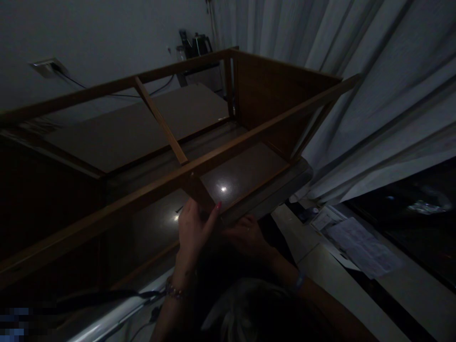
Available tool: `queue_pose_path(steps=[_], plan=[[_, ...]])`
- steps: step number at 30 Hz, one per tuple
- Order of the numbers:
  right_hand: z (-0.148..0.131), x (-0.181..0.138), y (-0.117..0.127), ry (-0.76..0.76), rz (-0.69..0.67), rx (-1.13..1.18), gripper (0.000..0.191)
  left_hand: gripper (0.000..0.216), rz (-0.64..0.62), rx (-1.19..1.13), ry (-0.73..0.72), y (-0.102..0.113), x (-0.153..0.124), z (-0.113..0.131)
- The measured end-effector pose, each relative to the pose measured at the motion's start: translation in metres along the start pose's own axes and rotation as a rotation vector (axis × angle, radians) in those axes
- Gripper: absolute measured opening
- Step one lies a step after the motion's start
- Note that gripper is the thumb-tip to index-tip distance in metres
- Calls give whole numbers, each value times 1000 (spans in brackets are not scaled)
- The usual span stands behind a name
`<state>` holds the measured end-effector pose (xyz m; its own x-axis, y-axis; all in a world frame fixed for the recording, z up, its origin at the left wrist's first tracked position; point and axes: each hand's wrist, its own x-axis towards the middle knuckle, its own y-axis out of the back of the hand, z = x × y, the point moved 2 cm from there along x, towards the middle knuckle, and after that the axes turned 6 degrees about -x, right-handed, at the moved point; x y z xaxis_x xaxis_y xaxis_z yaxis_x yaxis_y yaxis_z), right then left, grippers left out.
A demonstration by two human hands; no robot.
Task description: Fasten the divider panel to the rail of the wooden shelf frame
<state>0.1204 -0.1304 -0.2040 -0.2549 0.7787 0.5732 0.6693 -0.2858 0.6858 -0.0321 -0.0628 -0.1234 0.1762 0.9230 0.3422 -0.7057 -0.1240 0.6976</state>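
Observation:
A wooden furniture frame (249, 137) lies on its side in a dim room, its rails and a diagonal brace (162, 123) facing me. My left hand (194, 228) reaches up and grips a short wooden piece (197, 190) fixed under the near rail, fingers wrapped on it. My right hand (247, 235) rests just to its right against the lower edge of the frame, fingers curled; what it holds is hidden. A bracelet sits on my left wrist and a band on my right.
White curtains (374, 95) hang at the right. Papers (359, 242) lie on the floor at lower right. A kettle (201, 45) stands on a shelf at the back. A wall socket (48, 66) with a cable is at upper left. A dark cable (107, 297) runs along the bottom.

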Motion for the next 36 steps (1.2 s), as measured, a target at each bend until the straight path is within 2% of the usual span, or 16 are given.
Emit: queue_pose_path(steps=[4, 8, 11, 16, 23, 28, 36], plan=[[-13, 3, -1, -197, 76, 112, 19, 34, -12, 14, 12, 0, 0, -1], [-23, 6, 0, -307, 145, 100, 18, 32, -23, 4, 17, 1, -1, 0], [-24, 4, 2, -316, 171, -4, 20, 31, -10, -3, 15, 1, 0, 1], [-18, 2, 5, -150, 182, -126, 28, 32, -12, -21, 22, 1, 0, 2], [-13, 0, 10, -351, 217, -137, 21, 35, -5, -58, 31, -1, -1, 1], [-18, 4, 16, -221, 182, -224, 27, 35, -8, -47, 24, 1, 0, 4], [-8, -9, 8, -34, 54, -276, 10, 34, -22, -57, 25, 1, 0, 5]])
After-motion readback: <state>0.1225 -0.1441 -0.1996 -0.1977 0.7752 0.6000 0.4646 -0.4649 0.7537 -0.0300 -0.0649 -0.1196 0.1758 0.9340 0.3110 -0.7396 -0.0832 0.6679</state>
